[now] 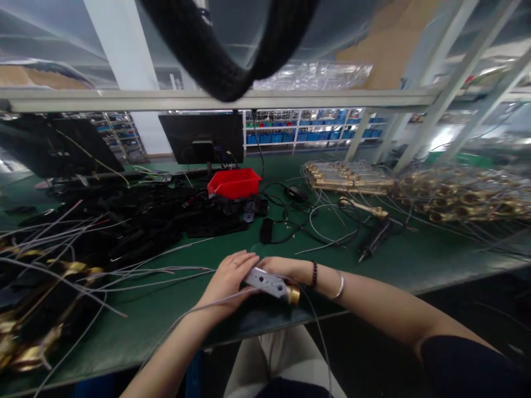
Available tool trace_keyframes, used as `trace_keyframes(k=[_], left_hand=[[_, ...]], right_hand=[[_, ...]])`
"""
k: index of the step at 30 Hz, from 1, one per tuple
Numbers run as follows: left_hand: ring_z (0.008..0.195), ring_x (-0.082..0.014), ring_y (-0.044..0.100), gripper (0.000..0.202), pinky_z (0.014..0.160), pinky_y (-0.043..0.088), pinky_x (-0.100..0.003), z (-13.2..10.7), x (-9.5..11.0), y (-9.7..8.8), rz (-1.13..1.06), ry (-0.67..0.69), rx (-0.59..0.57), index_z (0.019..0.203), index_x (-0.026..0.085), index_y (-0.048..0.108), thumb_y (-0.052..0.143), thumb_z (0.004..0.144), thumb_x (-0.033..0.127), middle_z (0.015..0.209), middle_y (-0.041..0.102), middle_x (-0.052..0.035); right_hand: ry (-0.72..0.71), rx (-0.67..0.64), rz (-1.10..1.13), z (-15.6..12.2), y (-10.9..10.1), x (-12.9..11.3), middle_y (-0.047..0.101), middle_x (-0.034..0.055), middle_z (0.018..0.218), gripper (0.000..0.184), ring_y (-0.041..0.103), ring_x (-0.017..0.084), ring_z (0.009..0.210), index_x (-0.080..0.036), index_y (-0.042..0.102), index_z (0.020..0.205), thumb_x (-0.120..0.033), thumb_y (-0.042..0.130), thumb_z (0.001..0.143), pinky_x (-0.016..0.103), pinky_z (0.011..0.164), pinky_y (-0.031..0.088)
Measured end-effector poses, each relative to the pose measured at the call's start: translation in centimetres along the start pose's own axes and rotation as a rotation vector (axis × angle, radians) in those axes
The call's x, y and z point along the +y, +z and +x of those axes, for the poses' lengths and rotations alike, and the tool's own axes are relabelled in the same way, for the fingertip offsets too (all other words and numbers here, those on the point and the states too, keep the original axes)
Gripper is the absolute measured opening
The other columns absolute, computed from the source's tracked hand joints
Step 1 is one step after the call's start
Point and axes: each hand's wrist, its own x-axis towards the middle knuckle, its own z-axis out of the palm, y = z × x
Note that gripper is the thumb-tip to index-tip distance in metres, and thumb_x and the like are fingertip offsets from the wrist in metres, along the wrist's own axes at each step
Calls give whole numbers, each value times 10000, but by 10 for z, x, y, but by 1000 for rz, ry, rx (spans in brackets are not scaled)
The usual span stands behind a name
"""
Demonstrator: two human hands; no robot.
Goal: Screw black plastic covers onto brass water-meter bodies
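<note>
A silver metal bracket (267, 282) with round holes and a brass threaded end (293, 294) is held just above the bench's front edge. My left hand (226, 282) is closed around its left end, the thumb below and the fingers over the top. My right hand (284, 268) rests behind the bracket with curled fingers. Its fingertips are hidden by the metal and my left hand, so what they grip cannot be seen. A thin grey cable (207, 303) runs across my left wrist, and another hangs below the brass end.
Black parts (166, 213) pile up at left, near brass assemblies with grey wires (77, 270). A red bin (235, 183) stands behind. An electric screwdriver (374, 239) lies at right, before stacked brass-ended assemblies (350, 177). Monitors (202, 138) and a shelf beam (265, 99) bound the back.
</note>
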Motion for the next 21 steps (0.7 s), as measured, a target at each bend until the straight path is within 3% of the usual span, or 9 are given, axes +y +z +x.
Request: trace_keyframes(k=[3,6,9,11,14,16,19,21], left_hand=[[1081,-229,571,567,1000,401,-389,3,-3,7,33,-26,-178,1259,200,545,503,709,70,1163,651,-86],[1053,-227,594,576,946,430,-351,2,-8,13,62,-147,-190,1250,209,562,472,697,74,1109,678,-78],[1061,-234,601,500,936,433,-338,2,-12,15,38,-227,-181,1215,211,598,487,732,141,1128,676,-82],[1062,-239,606,492,943,431,-345,3,-12,15,19,-255,-181,1208,209,605,505,729,159,1139,675,-82],[1058,-242,615,500,951,435,-357,5,-12,16,7,-279,-155,1189,206,617,515,704,139,1140,679,-78],[1044,-242,626,498,947,447,-358,5,-13,16,-4,-285,-136,1177,198,626,517,696,131,1129,685,-80],[1050,-276,624,474,966,447,-402,4,-11,17,-16,-278,-83,1171,185,628,557,703,207,1119,687,-95],[1101,-316,593,493,1031,377,-479,6,-4,17,-25,-260,-34,1174,172,620,592,697,292,1148,672,-114]], right_hand=[[-39,76,-171,-3,-3,-7,484,-59,466,141,412,66,487,-126,605,553,-92,612,690,182,492,351],[-107,162,-268,-15,-15,-16,559,-43,594,87,461,72,553,-133,687,772,-157,605,753,178,545,378],[-276,15,-384,-35,-21,-21,648,16,916,319,576,114,752,-163,654,1057,-262,655,753,199,671,456],[-462,-27,-572,-44,-17,-21,627,63,1066,356,579,164,921,-156,645,1044,-271,702,712,251,815,461],[-609,151,-779,-50,-7,-16,640,77,984,143,568,194,939,-154,627,833,-211,694,720,324,905,419],[-541,247,-658,-50,-4,-15,633,36,835,96,578,169,814,-171,578,781,-198,663,746,310,799,451],[-383,355,-173,-49,-8,-20,553,-34,631,72,537,111,591,-180,513,802,-206,580,792,233,582,429],[-377,421,114,-50,-11,-26,508,-63,545,47,497,88,511,-173,501,828,-188,532,797,214,547,404]])
